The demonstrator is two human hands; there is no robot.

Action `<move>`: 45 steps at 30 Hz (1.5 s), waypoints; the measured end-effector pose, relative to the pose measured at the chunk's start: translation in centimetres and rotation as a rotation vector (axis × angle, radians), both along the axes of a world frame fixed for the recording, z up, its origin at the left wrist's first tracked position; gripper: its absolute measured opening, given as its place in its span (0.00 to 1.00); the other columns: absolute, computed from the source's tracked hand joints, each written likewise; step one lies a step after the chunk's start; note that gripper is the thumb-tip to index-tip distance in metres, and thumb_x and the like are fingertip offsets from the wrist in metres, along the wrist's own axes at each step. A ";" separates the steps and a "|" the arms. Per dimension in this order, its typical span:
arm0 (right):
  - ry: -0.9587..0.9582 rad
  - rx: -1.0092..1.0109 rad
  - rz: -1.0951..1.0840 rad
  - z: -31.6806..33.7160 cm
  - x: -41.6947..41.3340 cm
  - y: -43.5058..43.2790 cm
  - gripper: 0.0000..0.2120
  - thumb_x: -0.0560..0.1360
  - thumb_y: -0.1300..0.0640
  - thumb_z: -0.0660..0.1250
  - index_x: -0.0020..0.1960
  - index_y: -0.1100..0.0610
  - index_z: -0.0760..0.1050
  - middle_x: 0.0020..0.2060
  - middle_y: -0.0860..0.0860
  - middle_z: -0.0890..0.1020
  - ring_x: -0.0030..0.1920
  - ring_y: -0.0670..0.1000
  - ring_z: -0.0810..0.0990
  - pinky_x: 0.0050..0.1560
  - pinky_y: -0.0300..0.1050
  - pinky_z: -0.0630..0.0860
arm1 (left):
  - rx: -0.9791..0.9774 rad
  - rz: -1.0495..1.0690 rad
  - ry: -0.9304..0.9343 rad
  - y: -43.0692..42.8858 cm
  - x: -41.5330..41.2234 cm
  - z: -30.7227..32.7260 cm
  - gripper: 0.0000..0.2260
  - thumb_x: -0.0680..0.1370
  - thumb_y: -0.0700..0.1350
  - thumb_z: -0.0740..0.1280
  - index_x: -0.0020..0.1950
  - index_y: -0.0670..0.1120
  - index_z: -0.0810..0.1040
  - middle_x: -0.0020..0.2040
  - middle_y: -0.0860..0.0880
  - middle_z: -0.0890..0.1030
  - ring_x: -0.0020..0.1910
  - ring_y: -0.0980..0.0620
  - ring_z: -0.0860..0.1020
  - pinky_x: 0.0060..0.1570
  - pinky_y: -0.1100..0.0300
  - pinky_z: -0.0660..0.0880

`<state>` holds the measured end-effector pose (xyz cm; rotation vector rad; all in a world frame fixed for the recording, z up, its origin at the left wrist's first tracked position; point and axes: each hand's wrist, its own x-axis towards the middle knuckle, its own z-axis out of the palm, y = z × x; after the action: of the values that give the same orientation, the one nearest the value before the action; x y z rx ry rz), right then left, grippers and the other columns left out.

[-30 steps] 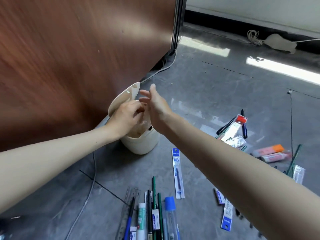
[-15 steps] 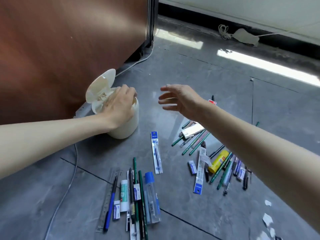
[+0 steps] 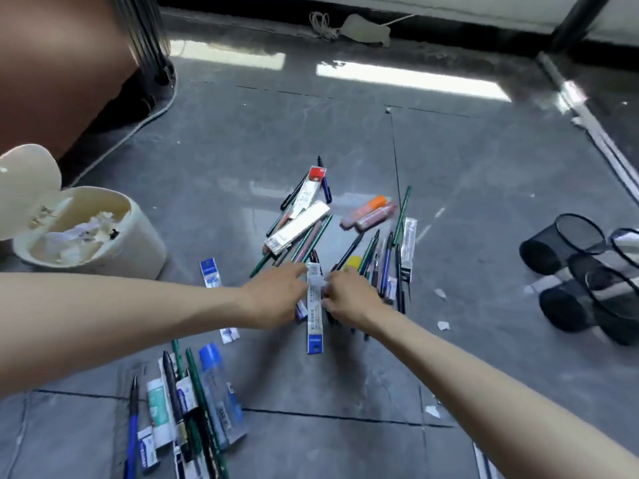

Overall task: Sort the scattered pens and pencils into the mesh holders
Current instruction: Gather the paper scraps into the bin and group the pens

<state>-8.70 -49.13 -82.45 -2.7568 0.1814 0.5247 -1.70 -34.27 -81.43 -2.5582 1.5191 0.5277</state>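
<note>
A scattered pile of pens and pencils [image 3: 313, 233] lies on the grey floor in the middle of the view. My left hand [image 3: 276, 299] and right hand [image 3: 349, 295] meet at its near edge, on either side of a long white and blue refill packet [image 3: 314, 319]. The left hand's fingers reach out fairly straight and touch the packet's top. At the packet's right edge my right hand's fingers curl and pinch it. Black mesh holders [image 3: 560, 250] lie on their sides at the far right. A second group of pens and pencils [image 3: 193, 406] lies at the bottom left.
A cream bin [image 3: 138, 243] with its lid flipped open and crumpled paper inside stands at the left, by a brown wooden panel [image 3: 52, 63]. Orange and pink highlighters [image 3: 370, 212] lie behind the pile. Another refill packet [image 3: 211, 274] and small paper scraps [image 3: 442, 326] lie on the floor.
Both hands left the bin and came down to the central pile, where they now meet at the refill packet. The view swung right, bringing the mesh holders into sight.
</note>
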 end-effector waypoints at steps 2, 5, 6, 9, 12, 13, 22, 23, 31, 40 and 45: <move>-0.065 -0.001 0.011 -0.4 -0.8 0.4 0.13 0.76 0.56 0.59 0.51 0.63 0.77 0.52 0.58 0.78 0.56 0.59 0.70 0.51 0.51 0.67 | 0.018 0.004 -0.050 -1.2 -1.2 -0.5 0.15 0.74 0.43 0.60 0.60 0.43 0.74 0.61 0.44 0.70 0.60 0.43 0.69 0.56 0.50 0.70; -0.288 0.166 -0.096 -0.3 -2.0 -0.3 0.14 0.75 0.61 0.59 0.55 0.63 0.79 0.56 0.56 0.79 0.56 0.58 0.70 0.56 0.52 0.68 | -0.008 0.087 -0.123 -3.6 -2.8 -0.9 0.16 0.74 0.42 0.60 0.62 0.44 0.70 0.59 0.45 0.70 0.59 0.45 0.69 0.51 0.54 0.68; -0.352 0.218 -0.168 -0.1 -2.2 -0.8 0.15 0.74 0.63 0.59 0.56 0.62 0.80 0.57 0.56 0.79 0.57 0.58 0.71 0.59 0.52 0.67 | -0.025 0.123 -0.126 -4.3 -3.1 -0.7 0.16 0.74 0.41 0.61 0.62 0.44 0.70 0.60 0.45 0.70 0.59 0.45 0.68 0.49 0.55 0.67; -0.433 0.286 -0.406 0.2 -4.1 -3.9 0.14 0.72 0.67 0.60 0.51 0.63 0.82 0.53 0.56 0.82 0.56 0.57 0.73 0.57 0.46 0.68 | -0.065 0.066 -0.096 -7.1 -3.7 0.4 0.07 0.72 0.40 0.61 0.49 0.43 0.72 0.59 0.44 0.69 0.57 0.44 0.67 0.43 0.55 0.63; -0.382 0.182 -0.557 -0.8 -7.5 -8.7 0.12 0.73 0.66 0.60 0.47 0.63 0.83 0.48 0.57 0.82 0.53 0.58 0.75 0.54 0.49 0.70 | -0.127 -0.084 0.050 -10.9 -4.8 0.9 0.10 0.71 0.38 0.61 0.52 0.40 0.74 0.61 0.44 0.68 0.59 0.43 0.68 0.48 0.51 0.70; -0.338 0.129 -0.594 -1.2 -8.5 -9.9 0.12 0.73 0.64 0.60 0.48 0.62 0.82 0.48 0.57 0.82 0.53 0.58 0.75 0.53 0.49 0.71 | -0.120 -0.118 0.119 -12.0 -5.2 1.0 0.13 0.71 0.37 0.60 0.55 0.40 0.74 0.61 0.44 0.69 0.60 0.43 0.69 0.51 0.50 0.71; -0.255 0.114 -0.343 -2.9 -15.4 -13.3 0.14 0.72 0.58 0.68 0.57 0.58 0.74 0.60 0.52 0.73 0.61 0.53 0.69 0.61 0.45 0.67 | -0.047 -0.230 0.341 -20.3 -7.2 -1.6 0.24 0.76 0.37 0.59 0.72 0.36 0.60 0.72 0.38 0.61 0.72 0.44 0.61 0.66 0.57 0.58; -0.231 0.135 -0.326 -2.8 -16.5 -13.6 0.20 0.71 0.53 0.71 0.59 0.56 0.71 0.61 0.51 0.69 0.62 0.51 0.67 0.61 0.43 0.65 | -0.058 -0.236 0.348 -20.5 -7.3 -2.0 0.24 0.77 0.38 0.58 0.72 0.36 0.59 0.72 0.38 0.60 0.72 0.44 0.60 0.67 0.56 0.56; 0.002 0.027 -0.207 -3.0 -22.5 -16.0 0.40 0.61 0.35 0.74 0.65 0.53 0.64 0.58 0.48 0.62 0.59 0.49 0.64 0.60 0.43 0.65 | -0.005 -0.397 0.563 -17.2 -9.2 -4.2 0.32 0.75 0.31 0.54 0.77 0.40 0.47 0.78 0.44 0.45 0.77 0.52 0.44 0.67 0.70 0.38; -0.060 0.040 -0.307 -4.1 -21.6 -15.2 0.22 0.63 0.41 0.76 0.49 0.51 0.73 0.50 0.46 0.62 0.51 0.47 0.61 0.48 0.41 0.62 | -0.012 -0.565 0.423 -12.9 -9.4 -5.1 0.35 0.80 0.52 0.59 0.77 0.47 0.39 0.76 0.51 0.35 0.74 0.57 0.35 0.70 0.62 0.33; -0.066 -0.007 -0.302 -3.9 -21.7 -15.9 0.17 0.64 0.43 0.76 0.40 0.54 0.76 0.47 0.47 0.65 0.50 0.50 0.65 0.46 0.42 0.63 | 0.016 -0.538 0.224 -13.2 -10.4 -7.0 0.53 0.70 0.72 0.58 0.73 0.42 0.29 0.73 0.47 0.28 0.70 0.51 0.26 0.66 0.57 0.26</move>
<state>-30.39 -64.99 -86.31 -2.6794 0.5729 0.3524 -12.09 -47.42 -88.42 -1.9931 2.1561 0.7542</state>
